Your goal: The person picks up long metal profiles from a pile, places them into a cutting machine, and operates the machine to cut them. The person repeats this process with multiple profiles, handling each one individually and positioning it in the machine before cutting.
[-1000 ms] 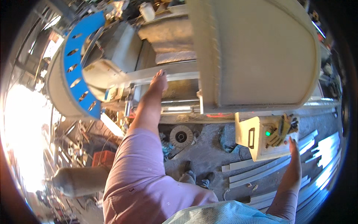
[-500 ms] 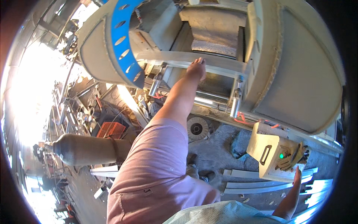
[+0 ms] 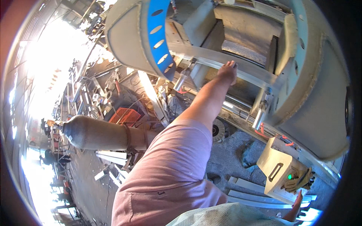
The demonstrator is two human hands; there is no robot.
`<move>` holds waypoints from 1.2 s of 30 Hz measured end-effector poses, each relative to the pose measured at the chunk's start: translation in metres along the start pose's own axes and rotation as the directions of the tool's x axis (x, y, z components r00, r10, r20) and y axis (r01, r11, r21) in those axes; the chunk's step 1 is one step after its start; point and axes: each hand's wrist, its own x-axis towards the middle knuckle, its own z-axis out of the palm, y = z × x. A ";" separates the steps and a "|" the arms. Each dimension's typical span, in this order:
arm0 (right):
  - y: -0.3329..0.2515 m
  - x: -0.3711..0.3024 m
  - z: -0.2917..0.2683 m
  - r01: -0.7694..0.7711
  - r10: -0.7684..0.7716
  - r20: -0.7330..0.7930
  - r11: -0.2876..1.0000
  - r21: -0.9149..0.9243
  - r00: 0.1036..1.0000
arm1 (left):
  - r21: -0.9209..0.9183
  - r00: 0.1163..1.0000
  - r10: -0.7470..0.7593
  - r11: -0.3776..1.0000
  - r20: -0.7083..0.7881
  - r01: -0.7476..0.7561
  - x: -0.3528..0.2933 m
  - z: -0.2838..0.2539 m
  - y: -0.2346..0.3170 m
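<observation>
My left arm reaches forward to a long flat metal strip (image 3: 207,56), lying across the front of a large machine. My left hand (image 3: 229,72) is closed on the strip's edge, its fingers bent over it. Low on the right, my right hand (image 3: 297,201) is beside the front panel of a cream control box (image 3: 273,169), partly cut off by my clothing. Its visible fingers point up, stretched out; whether they touch the panel I cannot tell. A green light (image 3: 290,176) glows there, and worn work gloves (image 3: 298,184) lie over the panel.
A blue curved plate with holes (image 3: 157,34) rises left of the strip, a big curved housing (image 3: 320,98) right. Two metal cylinders (image 3: 182,81) sit under the strip. A gas cylinder (image 3: 98,132) lies at left near scrap; metal strips (image 3: 252,197) lie on the floor.
The view has swung left, so the machine sits farther right in the picture. My left hand stays on the strip, and my right hand stays by the control box.
</observation>
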 end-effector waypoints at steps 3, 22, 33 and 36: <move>-0.015 0.003 0.009 -0.002 0.003 0.004 1.000 -0.015 1.000 | -0.017 1.000 0.010 1.000 -0.020 -0.010 0.005 0.006 -0.003; -0.044 0.012 0.027 0.000 0.000 0.010 1.000 -0.021 1.000 | -0.025 0.999 0.032 0.999 0.005 -0.032 0.008 0.008 -0.004; -0.039 0.011 0.029 -0.003 0.003 0.013 1.000 -0.007 1.000 | -0.043 1.000 0.018 0.999 0.016 -0.017 0.009 0.007 -0.005; -0.036 0.011 0.029 -0.006 0.006 0.012 1.000 -0.001 1.000 | -0.040 0.999 0.020 0.999 0.036 -0.018 0.009 0.006 -0.005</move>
